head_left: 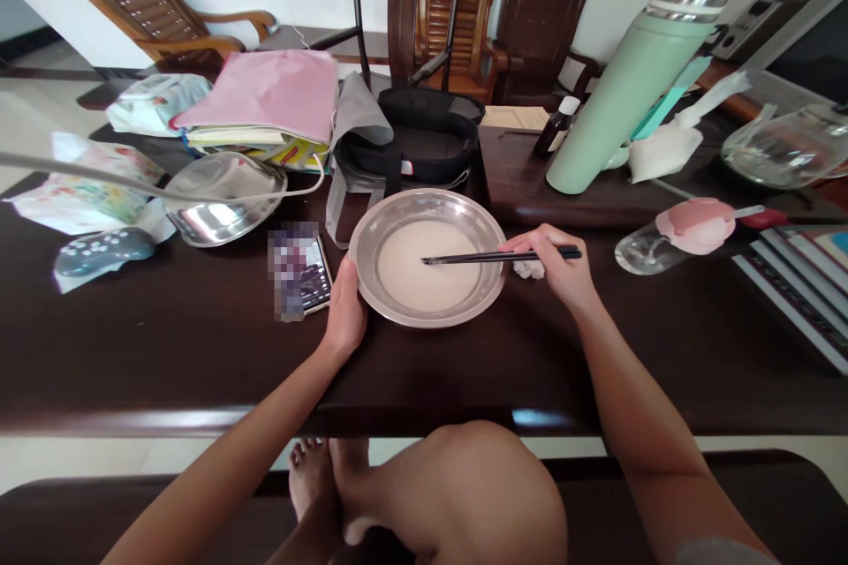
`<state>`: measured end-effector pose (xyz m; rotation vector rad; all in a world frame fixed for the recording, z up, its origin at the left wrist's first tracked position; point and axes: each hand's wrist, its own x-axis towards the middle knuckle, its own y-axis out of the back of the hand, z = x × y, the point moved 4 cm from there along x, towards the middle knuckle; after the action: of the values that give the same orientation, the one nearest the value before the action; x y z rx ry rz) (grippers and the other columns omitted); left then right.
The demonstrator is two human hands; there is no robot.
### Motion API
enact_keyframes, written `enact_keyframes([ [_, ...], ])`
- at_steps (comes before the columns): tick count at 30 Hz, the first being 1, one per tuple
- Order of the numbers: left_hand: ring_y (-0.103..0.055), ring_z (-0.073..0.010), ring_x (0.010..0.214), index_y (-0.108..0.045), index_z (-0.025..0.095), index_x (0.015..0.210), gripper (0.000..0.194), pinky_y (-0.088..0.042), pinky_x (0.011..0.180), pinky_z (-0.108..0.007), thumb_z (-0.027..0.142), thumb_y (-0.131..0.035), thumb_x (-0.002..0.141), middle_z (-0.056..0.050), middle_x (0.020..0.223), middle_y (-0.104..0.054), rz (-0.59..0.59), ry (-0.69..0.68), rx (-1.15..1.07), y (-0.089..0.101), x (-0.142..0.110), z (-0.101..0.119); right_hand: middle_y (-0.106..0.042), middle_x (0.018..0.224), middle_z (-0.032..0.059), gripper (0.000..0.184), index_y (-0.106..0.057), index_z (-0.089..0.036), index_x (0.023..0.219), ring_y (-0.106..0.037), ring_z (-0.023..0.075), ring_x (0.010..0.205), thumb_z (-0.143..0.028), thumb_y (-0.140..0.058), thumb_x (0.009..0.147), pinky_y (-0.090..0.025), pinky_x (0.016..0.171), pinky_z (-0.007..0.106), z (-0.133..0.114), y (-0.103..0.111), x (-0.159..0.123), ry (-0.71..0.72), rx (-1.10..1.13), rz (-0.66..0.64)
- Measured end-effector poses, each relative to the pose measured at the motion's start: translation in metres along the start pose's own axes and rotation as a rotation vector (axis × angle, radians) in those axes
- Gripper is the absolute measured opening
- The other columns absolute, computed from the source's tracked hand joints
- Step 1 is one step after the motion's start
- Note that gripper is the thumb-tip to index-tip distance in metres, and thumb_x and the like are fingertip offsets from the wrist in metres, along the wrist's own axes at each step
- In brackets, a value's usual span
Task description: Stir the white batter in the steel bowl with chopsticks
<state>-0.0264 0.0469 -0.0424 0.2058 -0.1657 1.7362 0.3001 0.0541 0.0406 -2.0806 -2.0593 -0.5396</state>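
Silver metal bowl (367, 258) on the dark desk (199, 344), directly in front of the body, between left hand (345, 315) and right hand (570, 279). Inside, a pale, milky mixture (424, 287). At the mixture's middle, tips of black chopsticks (472, 258), whitened at the ends; depth of contact not determinable. Judged good practice for stirring: brace the rim against sideways slip, lower the tips close to the bottom, sweep in slow circles, clear clinging residue from the wall, avoid splashing toward the phone (314, 278). At the right hand: fingers bent and closed round the upper part of the chopsticks, near-level and lying close together. At the left hand: laid along the bowl's left rim, touching; fingers partly hidden by the bowl, impossible to tell spread or firmness of grip. Just left of that hand, the phone, lit, partly blurred. Just right of the bowl, crumpled white tissue (528, 270). Behind the bowl, black bag (424, 161). Farther left, metal dish (225, 216), near pink-topped papers (265, 93). Farther right, green flask (606, 97), dark bottle (554, 132) and pink-lidded container (692, 227).
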Motion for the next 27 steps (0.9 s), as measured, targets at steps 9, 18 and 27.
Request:
enact_keyframes([
  [9,-0.057,-0.0283,0.147,-0.069,0.028,0.142,0.057,-0.037,0.131,-0.048,0.065,-0.04,0.109,-0.006,0.148,-0.07,0.003,0.002,-0.007,0.0005,0.0007,-0.0012,-0.086,0.083,0.0045,0.04,-0.078,-0.026,0.074,-0.082,0.0229,0.079,-0.061,-0.074,0.093,-0.066,0.08,0.038,-0.001,-0.0031,0.0003,0.003,-0.04,-0.045],
  [18,-0.057,-0.0289,0.147,-0.069,0.027,0.141,0.056,-0.038,0.13,-0.049,0.065,-0.041,0.109,-0.006,0.15,-0.069,0.009,0.008,-0.012,0.0005,0.0006,-0.0014,-0.085,0.079,0.0048,0.041,-0.078,-0.025,0.073,-0.082,0.0229,0.077,-0.059,-0.073,0.095,-0.065,0.078,0.038,0.0036,-0.0034,-0.0008,-0.014,0.025,-0.059],
  [27,-0.059,-0.0286,0.146,-0.068,0.028,0.143,0.059,-0.041,0.128,-0.049,0.066,-0.037,0.11,-0.006,0.147,-0.07,-0.008,-0.034,0.022,0.001,0.0006,-0.0021,-0.084,0.077,0.0047,0.044,-0.076,-0.025,0.07,-0.08,0.0216,0.07,-0.06,-0.072,0.095,-0.065,0.074,0.037,0.0029,0.0025,0.0,-0.014,0.054,0.026],
])
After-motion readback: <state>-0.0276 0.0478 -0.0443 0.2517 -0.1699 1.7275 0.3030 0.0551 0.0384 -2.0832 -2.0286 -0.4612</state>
